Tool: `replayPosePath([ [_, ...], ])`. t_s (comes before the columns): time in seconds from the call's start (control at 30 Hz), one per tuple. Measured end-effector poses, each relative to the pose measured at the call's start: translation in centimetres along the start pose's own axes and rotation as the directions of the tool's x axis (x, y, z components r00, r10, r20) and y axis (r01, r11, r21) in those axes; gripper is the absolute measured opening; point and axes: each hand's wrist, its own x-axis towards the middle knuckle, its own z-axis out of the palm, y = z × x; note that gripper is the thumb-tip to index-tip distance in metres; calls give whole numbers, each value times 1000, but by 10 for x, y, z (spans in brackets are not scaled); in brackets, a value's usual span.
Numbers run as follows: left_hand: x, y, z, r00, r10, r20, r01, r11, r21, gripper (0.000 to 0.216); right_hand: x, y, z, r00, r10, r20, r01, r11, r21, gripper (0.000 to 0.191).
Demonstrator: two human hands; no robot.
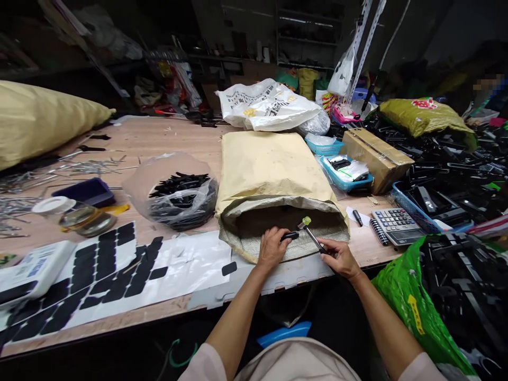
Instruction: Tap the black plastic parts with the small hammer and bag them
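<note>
My left hand point(273, 246) is closed on a small black plastic piece point(290, 236) at the mouth of a tan sack point(273, 164). The sack lies flat on the table with its opening toward me. A small hammer point(314, 238) with a yellowish translucent head and a metal shaft is gripped in my right hand point(340, 257). Its head hovers over the sack's opening, just right of the black piece and apart from it. The inside of the sack is dark, so its contents are hidden.
A plastic bag of black parts point(180, 203) sits left of the sack, near black adhesive pads point(105, 254) and metal rods point(93, 166). To the right are a calculator point(398, 225), a cardboard box point(377, 159), blue baskets point(363, 182) and a green bag point(408, 286) of black parts.
</note>
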Motion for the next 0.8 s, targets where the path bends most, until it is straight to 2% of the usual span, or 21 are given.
replayPosePath([
  [0.2,2,-1,-1,998,-51,29,52,998,-36,23,5,-6,2,999,-14,39,14,1000,-23,49],
  [0.43,3,0,-1,996,-72,43,74,996,-48,23,8,1,3,997,42,72,-41,999,-12,47],
  [0.63,4,-1,0,994,-91,54,93,995,-39,25,11,-2,11,994,15,106,-15,1000,4,47],
  [0.8,3,2,-2,995,-97,35,99,994,-52,24,10,12,13,995,39,93,-45,997,68,47],
])
